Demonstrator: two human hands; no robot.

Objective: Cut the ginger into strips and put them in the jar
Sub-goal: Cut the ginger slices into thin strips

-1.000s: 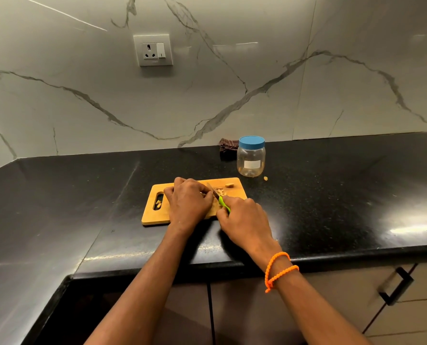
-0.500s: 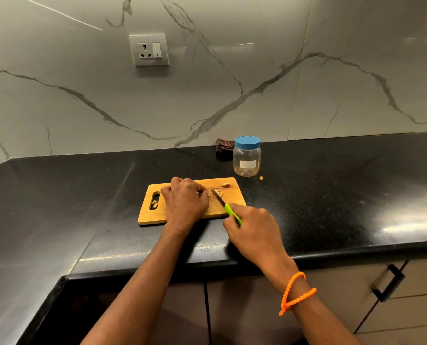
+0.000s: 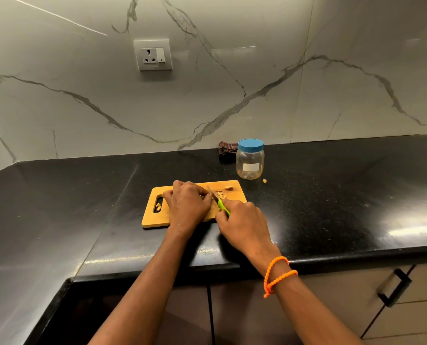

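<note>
A wooden cutting board (image 3: 152,215) lies on the black counter. My left hand (image 3: 186,206) is curled over the ginger on the board; the piece under its fingers is hidden. My right hand (image 3: 242,226) grips the green handle of a small knife (image 3: 213,195), whose blade stands against my left fingertips. Cut ginger bits (image 3: 219,194) lie just right of the blade, with one chunk (image 3: 228,188) near the board's far edge. A clear jar (image 3: 249,163) with a blue lid on stands behind the board's right corner.
A ginger scrap (image 3: 264,181) lies on the counter beside the jar, another (image 3: 158,207) in the board's handle slot. A dark cloth (image 3: 226,150) sits against the marble wall. A wall socket (image 3: 153,55) is above. A drawer handle (image 3: 394,286) is below the counter edge.
My right hand pulled the knife back toward me half a second ago and has now pushed it forward again beside my left fingers. My left hand stays on the ginger.
</note>
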